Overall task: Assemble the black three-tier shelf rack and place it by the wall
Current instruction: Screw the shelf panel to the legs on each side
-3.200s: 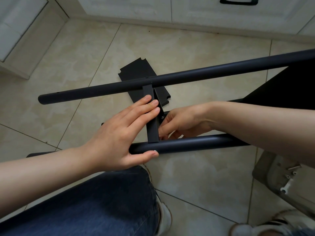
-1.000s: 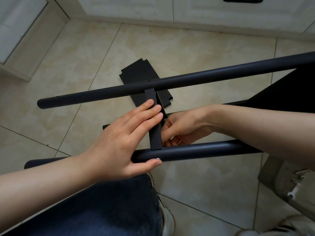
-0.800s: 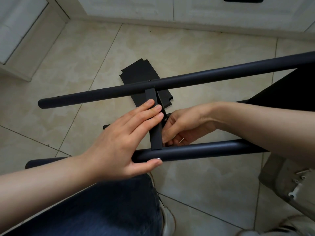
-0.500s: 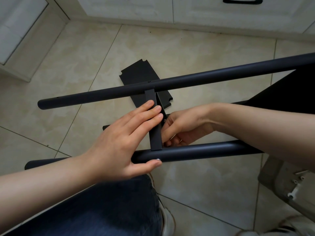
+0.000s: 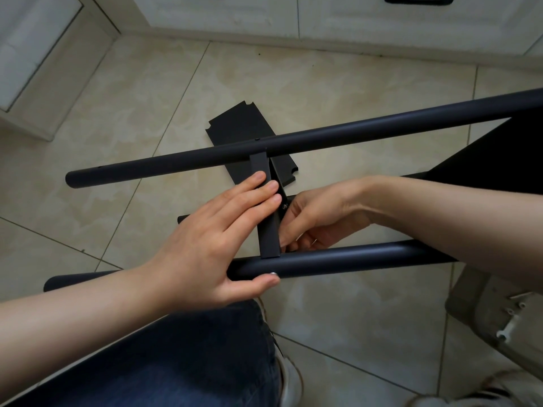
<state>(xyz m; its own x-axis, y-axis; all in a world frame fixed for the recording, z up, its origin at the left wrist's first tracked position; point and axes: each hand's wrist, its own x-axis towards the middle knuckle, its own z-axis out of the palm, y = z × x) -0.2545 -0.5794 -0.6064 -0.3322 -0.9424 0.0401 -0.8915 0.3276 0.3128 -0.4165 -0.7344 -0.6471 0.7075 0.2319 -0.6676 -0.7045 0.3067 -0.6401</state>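
Observation:
The black rack frame lies sideways over my lap. Its far tube (image 5: 308, 139) and near tube (image 5: 352, 258) run left to right, joined by a flat black crossbar (image 5: 267, 227). My left hand (image 5: 217, 239) lays straight fingers flat on the crossbar, thumb under the near tube. Between the tubes on the crossbar's right side, my right hand (image 5: 317, 218) curls its fingers round a small thin tool at a screw (image 5: 284, 205); the tool is mostly hidden. A fitted black shelf (image 5: 499, 160) shows at the right edge.
A loose black shelf panel (image 5: 244, 127) lies on the beige tiled floor (image 5: 338, 83) under the frame. A grey tray (image 5: 482, 312) with screws and a small white tool (image 5: 507, 330) sits at the lower right. White cabinets (image 5: 293, 16) line the far wall.
Almost nothing has moved. My right hand's fingers shift slightly at the screw. My left hand stays flat on the crossbar, and the frame holds its place.

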